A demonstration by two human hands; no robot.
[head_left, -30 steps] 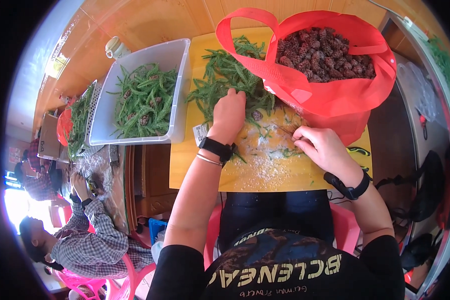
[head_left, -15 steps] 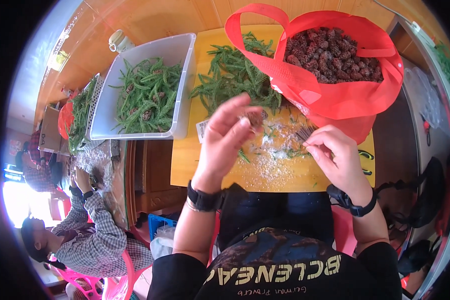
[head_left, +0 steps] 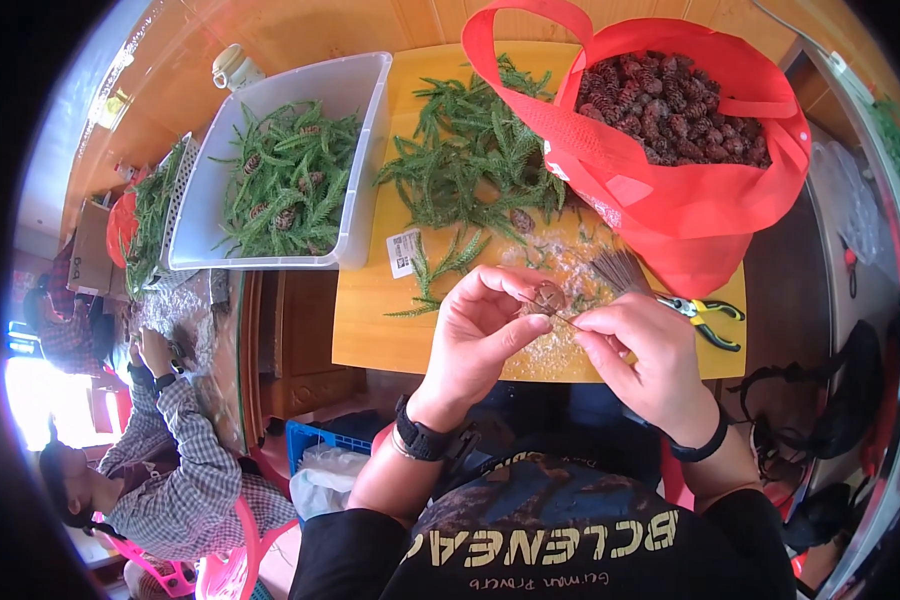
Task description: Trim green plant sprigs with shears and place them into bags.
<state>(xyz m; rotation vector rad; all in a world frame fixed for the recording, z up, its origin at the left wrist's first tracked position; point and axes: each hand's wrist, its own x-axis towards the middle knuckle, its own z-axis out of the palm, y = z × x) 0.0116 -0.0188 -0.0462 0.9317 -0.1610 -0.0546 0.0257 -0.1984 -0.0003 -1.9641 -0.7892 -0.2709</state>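
Note:
Over the near part of the yellow table, my left hand (head_left: pixel 485 335) pinches a small brown pine cone (head_left: pixel 548 297) between thumb and fingertips. My right hand (head_left: pixel 640 345) meets it from the right, its fingers closed on a thin brown wire (head_left: pixel 570 321) that touches the cone. Just beyond the right hand lies a bundle of dark wires (head_left: pixel 618 268). Pliers with yellow and black handles (head_left: pixel 712 318) rest beside the bundle. Another pine cone (head_left: pixel 521 220) lies near a heap of green artificial fir sprigs (head_left: pixel 470 165).
A red bag (head_left: pixel 670 205) full of pine cones stands at the back right. At the left is a clear plastic bin (head_left: pixel 365 190) of sprigs with cones. White flakes and a loose sprig (head_left: pixel 440 272) lie on the yellow table (head_left: pixel 370 335). Another person (head_left: pixel 185 440) works far left.
My hands have come together, the left bringing the cone to the right and nearer me. The right hand has left the bundle with a wire, uncovering the pliers.

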